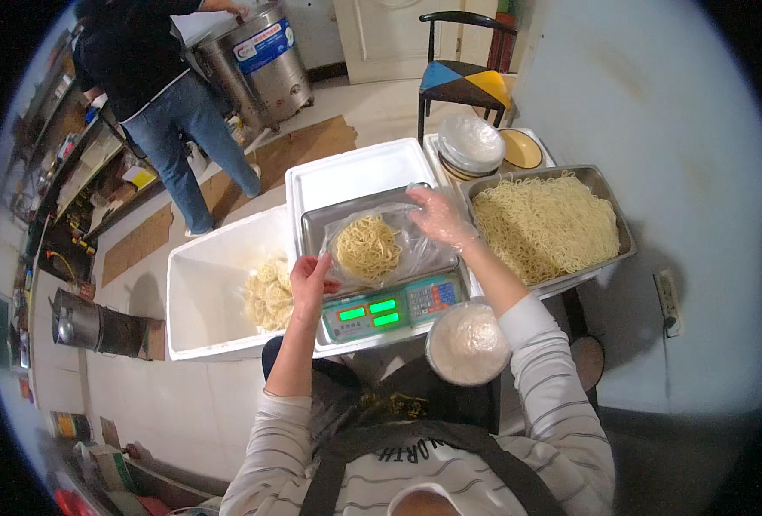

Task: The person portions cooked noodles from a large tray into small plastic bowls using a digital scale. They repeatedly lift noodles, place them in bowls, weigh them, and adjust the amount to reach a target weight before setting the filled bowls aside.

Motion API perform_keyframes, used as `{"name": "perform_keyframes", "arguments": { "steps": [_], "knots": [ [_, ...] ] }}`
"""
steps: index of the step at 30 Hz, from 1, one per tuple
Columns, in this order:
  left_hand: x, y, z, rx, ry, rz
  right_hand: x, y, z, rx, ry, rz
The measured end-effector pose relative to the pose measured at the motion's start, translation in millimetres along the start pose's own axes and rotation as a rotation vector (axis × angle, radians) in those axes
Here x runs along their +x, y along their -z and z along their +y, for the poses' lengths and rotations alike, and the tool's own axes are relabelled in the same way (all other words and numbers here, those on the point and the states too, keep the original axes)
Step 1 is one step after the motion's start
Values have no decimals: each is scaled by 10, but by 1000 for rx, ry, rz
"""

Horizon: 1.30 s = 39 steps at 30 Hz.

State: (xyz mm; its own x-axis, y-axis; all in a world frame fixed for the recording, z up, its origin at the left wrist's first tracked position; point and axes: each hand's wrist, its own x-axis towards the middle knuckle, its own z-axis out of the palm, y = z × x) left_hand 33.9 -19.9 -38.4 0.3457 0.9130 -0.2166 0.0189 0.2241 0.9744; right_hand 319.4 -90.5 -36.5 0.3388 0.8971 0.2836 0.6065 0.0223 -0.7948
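A round portion of pale noodles (368, 249) lies on a clear plastic bag (415, 248), in the steel pan (316, 222) of a digital scale (390, 313). At the bag's left edge, my bare left hand (310, 280) pinches the film. My right hand (439, 216) wears a clear plastic glove; its fingers are apart over the pan's right side, close to the bag. To the right, a deep steel tray (626, 242) is heaped with loose noodles (545, 226). Lit green displays show on the scale's front panel.
A white foam box (207, 290) at left holds several bagged noodle portions (270, 293). Plastic-wrapped round stacks stand near my lap (468, 345) and behind the tray (471, 143). Another person (161, 84) stands by a steel drum (258, 64). A chair (464, 80) is at back.
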Motion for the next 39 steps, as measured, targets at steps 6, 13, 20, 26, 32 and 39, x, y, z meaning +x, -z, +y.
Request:
{"name": "perform_keyframes", "arguments": {
  "steps": [6,13,20,26,32,39],
  "knots": [
    [-345,150,69,-75,-8,-12,-286,464,-275,38,0,115],
    [-870,498,-261,-31,163,48,-830,1294,441,-824,-273,220],
    [-1295,737,-572,55,312,12,-1214,1574,709,-837,-947,34],
    [-1285,713,-622,60,317,-37,-1342,1754,1057,-841,-700,172],
    [-1249,569,-529,42,316,-42,-1015,2493,876,-1084,-325,341],
    [-1234,490,-616,36,313,-78,-571,3084,-222,-755,-229,496]
  ]
}}
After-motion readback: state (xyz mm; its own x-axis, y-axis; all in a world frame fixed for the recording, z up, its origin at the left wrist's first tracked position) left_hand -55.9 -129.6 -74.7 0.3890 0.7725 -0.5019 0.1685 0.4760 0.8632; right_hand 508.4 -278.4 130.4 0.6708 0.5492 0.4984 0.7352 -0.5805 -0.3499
